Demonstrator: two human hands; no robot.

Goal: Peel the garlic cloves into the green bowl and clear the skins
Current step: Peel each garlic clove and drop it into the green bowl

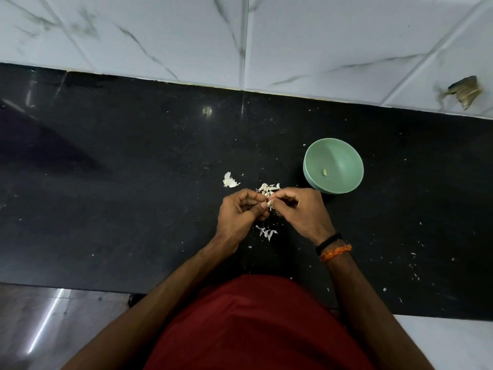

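Progress, early by our count: one peeled pale clove in the round green bowl; our left hand and right hand both pinch a small white garlic clove; papery white skins uncleared on the black counter.

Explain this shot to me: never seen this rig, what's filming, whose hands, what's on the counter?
There is no robot: a person wears a wide-angle camera on the head, looking down at their own hands. The left hand and right hand meet over a black counter and together pinch a small garlic clove, apparently peeling it. Loose skins lie just beyond the fingers, more skins below, and a bigger white piece to the left. The green bowl at right holds one peeled clove. Tiled wall behind.
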